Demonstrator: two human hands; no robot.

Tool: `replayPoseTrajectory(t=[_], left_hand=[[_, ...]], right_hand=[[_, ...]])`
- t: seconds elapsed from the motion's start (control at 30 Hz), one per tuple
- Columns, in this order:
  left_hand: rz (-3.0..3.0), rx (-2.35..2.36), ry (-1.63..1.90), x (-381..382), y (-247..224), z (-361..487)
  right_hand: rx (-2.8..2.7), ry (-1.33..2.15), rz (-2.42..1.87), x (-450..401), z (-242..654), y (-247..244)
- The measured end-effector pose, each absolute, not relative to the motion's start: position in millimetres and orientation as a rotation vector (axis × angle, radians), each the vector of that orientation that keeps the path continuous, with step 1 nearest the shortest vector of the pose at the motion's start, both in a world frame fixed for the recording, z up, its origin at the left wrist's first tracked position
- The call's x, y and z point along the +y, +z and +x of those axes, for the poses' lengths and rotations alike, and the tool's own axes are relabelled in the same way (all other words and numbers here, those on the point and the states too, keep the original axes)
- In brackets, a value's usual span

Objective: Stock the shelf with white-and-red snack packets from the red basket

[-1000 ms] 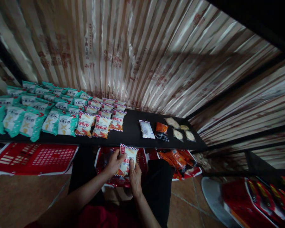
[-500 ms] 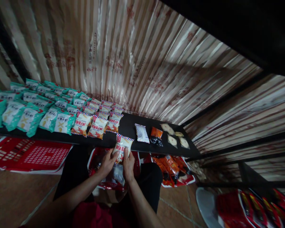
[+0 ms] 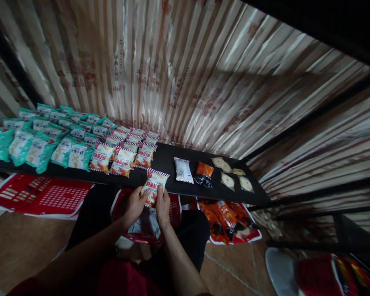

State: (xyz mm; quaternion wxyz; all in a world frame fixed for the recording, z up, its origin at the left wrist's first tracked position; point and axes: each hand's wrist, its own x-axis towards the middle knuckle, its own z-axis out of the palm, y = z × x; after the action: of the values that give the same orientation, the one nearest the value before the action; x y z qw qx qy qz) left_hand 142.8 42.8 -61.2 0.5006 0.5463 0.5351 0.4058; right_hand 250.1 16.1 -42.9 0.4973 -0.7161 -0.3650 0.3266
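Note:
Between both hands I hold a white and red snack bag (image 3: 152,185) with a striped top edge, in front of the black shelf (image 3: 165,158). My left hand (image 3: 136,203) grips its left side, and my right hand (image 3: 162,205) has the right side, thumbs on the front. Several matching snack bags (image 3: 123,160) stand in rows on the shelf, just beyond my left hand. Under my hands, a red basket (image 3: 115,205) contains wrapped packs, partly hidden by my arms.
Teal snack bags (image 3: 38,152) fill the shelf's left part. Rightward lie a silver-white packet (image 3: 183,170), an orange and black packet (image 3: 204,173) and several pale round packs (image 3: 227,181). Orange packets (image 3: 223,216) lie in a basket below. A red basket (image 3: 40,195) is at left, a grey stool (image 3: 280,269) at right.
The view has shifted slightly, so the shelf's right end sits further right. Both hands still hold the snack bag, now slightly lower and further left in the picture.

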Motion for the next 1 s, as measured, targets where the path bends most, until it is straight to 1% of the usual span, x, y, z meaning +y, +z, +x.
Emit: replayPoseTrajectory(t=[0.23, 0.43, 0.57, 0.77, 0.9, 1.0], left_hand=[[1.223, 1.277, 1.023, 58, -70, 141], [1.215, 1.185, 0.92, 60, -64, 130], [1.209, 1.08, 0.954, 60, -69, 127], [1.224, 1.13, 0.981, 68, -79, 132], [1.263, 1.122, 1.007, 75, -72, 134], [1.331, 1.167, 0.997, 81, -65, 133]], right_hand=[[-0.871, 1.018, -1.516, 22, 250, -35], [-0.808, 0.988, -1.447, 32, 247, -48], [-0.808, 0.96, -1.466, 37, 246, -52], [-0.86, 1.025, -1.458, 41, 253, -47], [-0.93, 1.053, -1.452, 47, 261, -46], [-0.955, 1.011, -1.479, 55, 264, -47]])
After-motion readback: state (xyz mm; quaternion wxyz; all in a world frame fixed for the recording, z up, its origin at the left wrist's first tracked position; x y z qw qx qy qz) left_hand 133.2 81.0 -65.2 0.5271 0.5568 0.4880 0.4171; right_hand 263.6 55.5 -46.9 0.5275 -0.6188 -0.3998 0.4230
